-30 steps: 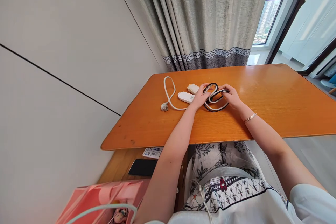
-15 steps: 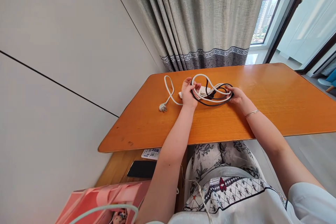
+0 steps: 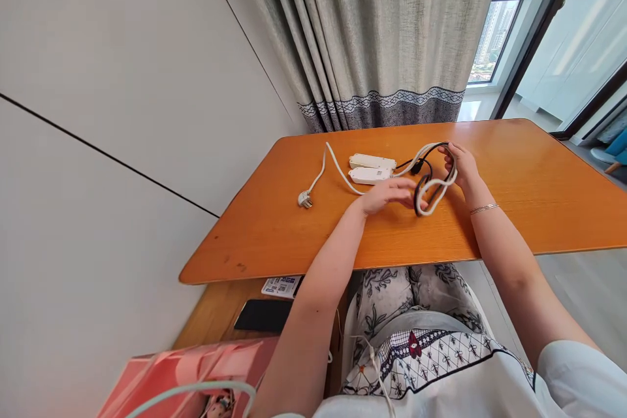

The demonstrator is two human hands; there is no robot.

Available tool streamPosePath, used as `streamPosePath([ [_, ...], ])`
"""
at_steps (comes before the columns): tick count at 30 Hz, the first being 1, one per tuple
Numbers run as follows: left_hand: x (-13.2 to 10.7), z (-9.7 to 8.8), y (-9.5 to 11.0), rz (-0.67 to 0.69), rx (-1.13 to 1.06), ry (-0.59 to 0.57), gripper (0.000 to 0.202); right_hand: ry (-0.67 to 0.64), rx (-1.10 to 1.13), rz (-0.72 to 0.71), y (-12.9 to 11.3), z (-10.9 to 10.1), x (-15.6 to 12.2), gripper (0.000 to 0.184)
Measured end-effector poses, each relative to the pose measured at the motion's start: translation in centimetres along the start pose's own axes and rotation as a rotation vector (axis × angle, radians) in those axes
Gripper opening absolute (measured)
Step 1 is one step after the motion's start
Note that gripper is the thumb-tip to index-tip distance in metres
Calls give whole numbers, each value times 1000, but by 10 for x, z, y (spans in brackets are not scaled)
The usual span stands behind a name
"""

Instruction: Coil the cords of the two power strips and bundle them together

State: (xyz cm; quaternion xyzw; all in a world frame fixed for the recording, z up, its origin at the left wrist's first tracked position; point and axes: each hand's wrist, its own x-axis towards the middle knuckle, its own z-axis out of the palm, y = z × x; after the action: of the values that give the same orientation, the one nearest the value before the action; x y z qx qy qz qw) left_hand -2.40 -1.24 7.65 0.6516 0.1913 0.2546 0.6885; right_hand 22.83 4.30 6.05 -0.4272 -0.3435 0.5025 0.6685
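My right hand (image 3: 460, 166) is closed around a bundle of looped cords, a white cord (image 3: 451, 177) and a black cord (image 3: 417, 196) running together above the table. At the bundle's lower left end is my left hand (image 3: 392, 194), fingers stretched out and its tips at the loop; whether they touch it is hard to tell. Two white power strips (image 3: 372, 161) lie side by side behind my left hand, connected to the cords. A black plug (image 3: 417, 166) rests by the bundle. Further left, a white plug (image 3: 304, 199) lies at the end of a white cord.
The orange wooden table (image 3: 539, 196) has a rounded left corner. Below its left side are a black phone (image 3: 263, 315), a printed card (image 3: 281, 287) and a pink bag (image 3: 191, 359). A grey curtain (image 3: 382, 32) hangs behind, and a pale wall (image 3: 98, 65) stands left.
My left hand has let go of the left end of the loops and moved right and down. The bundle has shifted right, narrowed, and uncovered the power strips. My right hand has moved slightly right.
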Motion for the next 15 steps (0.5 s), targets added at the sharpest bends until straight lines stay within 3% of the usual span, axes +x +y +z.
streamPosePath([
  [2, 2, 1, -3, -145, 160, -117, 34, -21, -185, -94, -4, -7, 1, 25],
  [6, 6, -16, -10, -91, 213, 20, 30, -46, -482, -360, -16, -10, -4, 32],
  [8, 9, -27, -14, -10, 127, 155, 32, -31, -574, -496, -21, -7, -9, 31],
  [11, 16, -40, -20, 133, 65, 486, 25, -64, -725, -606, -30, -1, -16, 22],
  [13, 24, -47, -23, 189, 85, 684, 17, -167, -872, -632, -39, 4, -21, 14],
  [15, 32, -52, -24, 185, 167, 795, 15, -347, -1057, -653, -51, 9, -29, 11],
])
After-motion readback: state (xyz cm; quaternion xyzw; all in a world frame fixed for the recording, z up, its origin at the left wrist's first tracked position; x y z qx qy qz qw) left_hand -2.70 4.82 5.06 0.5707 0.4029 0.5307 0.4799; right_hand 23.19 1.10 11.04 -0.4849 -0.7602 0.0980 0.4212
